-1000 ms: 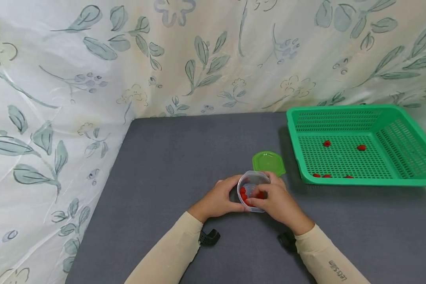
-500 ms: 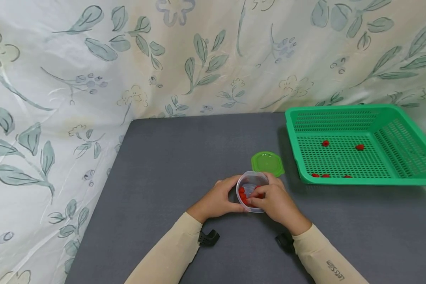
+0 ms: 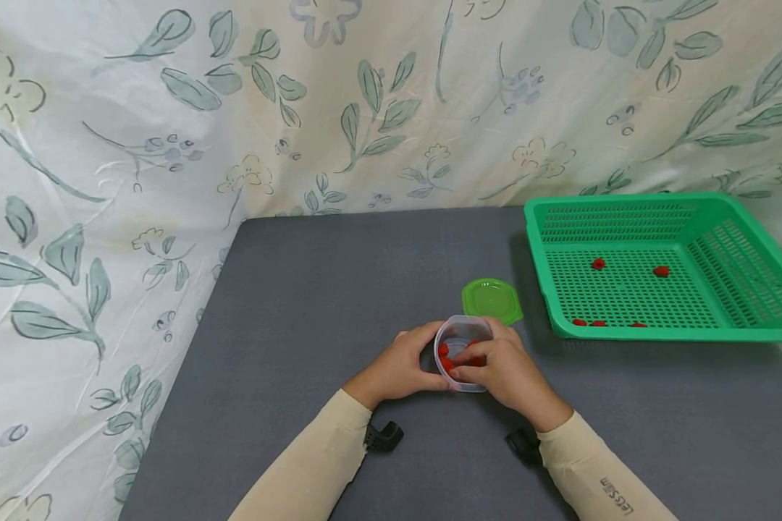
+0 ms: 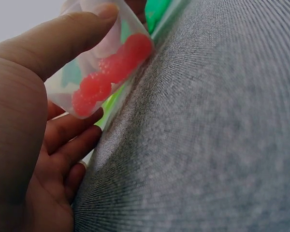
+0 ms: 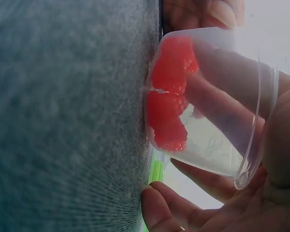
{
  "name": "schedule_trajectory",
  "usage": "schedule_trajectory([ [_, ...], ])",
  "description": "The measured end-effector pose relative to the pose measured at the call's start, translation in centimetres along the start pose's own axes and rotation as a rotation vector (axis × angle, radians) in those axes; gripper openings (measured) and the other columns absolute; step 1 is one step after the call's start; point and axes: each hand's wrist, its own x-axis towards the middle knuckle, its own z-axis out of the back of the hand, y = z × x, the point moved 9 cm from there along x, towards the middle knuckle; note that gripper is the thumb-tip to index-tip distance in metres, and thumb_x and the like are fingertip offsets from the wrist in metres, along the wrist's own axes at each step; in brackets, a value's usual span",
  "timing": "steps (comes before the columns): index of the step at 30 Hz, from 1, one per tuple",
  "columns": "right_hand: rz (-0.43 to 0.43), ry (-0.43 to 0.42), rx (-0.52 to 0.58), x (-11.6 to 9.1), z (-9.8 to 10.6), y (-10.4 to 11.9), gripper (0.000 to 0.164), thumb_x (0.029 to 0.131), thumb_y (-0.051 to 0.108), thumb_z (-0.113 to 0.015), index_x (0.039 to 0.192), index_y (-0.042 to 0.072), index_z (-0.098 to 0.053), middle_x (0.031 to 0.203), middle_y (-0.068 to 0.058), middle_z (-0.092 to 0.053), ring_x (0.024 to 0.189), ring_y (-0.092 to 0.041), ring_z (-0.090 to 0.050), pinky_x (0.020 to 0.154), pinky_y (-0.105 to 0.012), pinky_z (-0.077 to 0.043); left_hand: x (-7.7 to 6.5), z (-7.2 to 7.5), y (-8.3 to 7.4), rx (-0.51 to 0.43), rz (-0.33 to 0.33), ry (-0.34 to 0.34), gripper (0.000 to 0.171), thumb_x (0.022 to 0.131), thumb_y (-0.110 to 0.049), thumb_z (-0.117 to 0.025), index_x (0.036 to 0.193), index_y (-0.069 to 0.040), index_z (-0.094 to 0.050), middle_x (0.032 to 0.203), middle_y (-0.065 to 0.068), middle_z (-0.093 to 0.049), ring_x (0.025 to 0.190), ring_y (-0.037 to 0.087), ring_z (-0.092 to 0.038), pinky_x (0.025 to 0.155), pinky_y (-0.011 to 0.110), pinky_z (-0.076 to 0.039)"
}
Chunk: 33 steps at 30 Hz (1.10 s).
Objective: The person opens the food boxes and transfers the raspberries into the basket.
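A clear plastic tub [image 3: 461, 325] stands on the dark table, with several raspberries [image 5: 166, 116] along its bottom. My left hand [image 3: 400, 367] grips the tub from the left, its thumb on the near wall and its fingers curving round the far side. From the right, my right hand [image 3: 510, 370] reaches over the rim; its thumb and index finger are inside, their tips around a raspberry. Its other fingers lie outside the tub's far wall. Through the wall, the right wrist view shows those two fingers meeting the red fruit.
Just behind the tub lies a green lid [image 3: 491, 298]. At the back right sits a green mesh basket [image 3: 665, 333] holding several more raspberries [image 3: 661, 271]. A floral curtain [image 3: 378, 123] hangs along the table's back and left edges.
Inside the tub, the right thumb and index finger have shifted slightly and their tips stand a little farther apart. The left hand and tub hold their place.
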Motion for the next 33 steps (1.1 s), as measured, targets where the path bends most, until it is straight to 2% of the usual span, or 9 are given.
schedule_trajectory([
  [8,0.001,0.006,-0.004,0.07,-0.17,0.02,0.012,0.071,0.027,-0.086,0.073,0.031,-0.074,0.132,-0.008,-0.046,0.118,-0.033,-0.036,0.091,-0.049,-0.035,0.04,0.05,-0.08,-0.016,-0.020,-0.006,0.083,0.073,-0.056,-0.076,0.142,-0.028,-0.041,0.130,-0.014,-0.052,0.114,0.004,-0.050,0.096,0.029,-0.039],
  [13,0.004,0.001,0.012,0.01,-0.14,0.07,0.012,0.073,0.025,-0.084,0.072,0.028,-0.073,0.130,-0.008,-0.046,0.115,-0.032,-0.038,0.089,-0.048,-0.037,0.05,0.13,-0.20,-0.026,-0.033,-0.003,0.082,0.073,-0.052,-0.078,0.142,-0.024,-0.042,0.130,-0.012,-0.052,0.114,0.007,-0.051,0.097,0.030,-0.038],
  [19,0.051,-0.004,0.002,-0.01,-0.08,0.51,0.013,0.072,0.022,-0.085,0.083,0.025,-0.078,0.133,-0.005,-0.045,0.116,-0.031,-0.037,0.089,-0.047,-0.038,0.05,0.15,-0.28,-0.028,-0.036,0.000,0.084,0.071,-0.053,-0.079,0.142,-0.029,-0.041,0.130,-0.014,-0.052,0.112,0.004,-0.051,0.097,0.031,-0.036],
  [23,0.061,-0.003,0.008,-0.07,-0.11,0.48,0.013,0.072,0.021,-0.085,0.081,0.027,-0.078,0.134,-0.003,-0.044,0.116,-0.030,-0.036,0.089,-0.046,-0.038,0.06,0.08,-0.31,-0.034,-0.040,0.007,0.085,0.071,-0.053,-0.079,0.143,-0.030,-0.040,0.130,-0.014,-0.052,0.112,0.003,-0.051,0.098,0.034,-0.035],
  [33,0.044,-0.007,0.008,-0.02,0.00,0.21,0.014,0.076,0.026,-0.083,0.072,0.031,-0.070,0.125,-0.005,-0.048,0.114,-0.030,-0.038,0.088,-0.048,-0.037,-0.15,0.03,-0.15,-0.019,0.015,0.020,0.084,0.072,-0.054,-0.078,0.144,-0.034,-0.037,0.131,-0.016,-0.050,0.112,0.001,-0.049,0.099,0.041,-0.028],
])
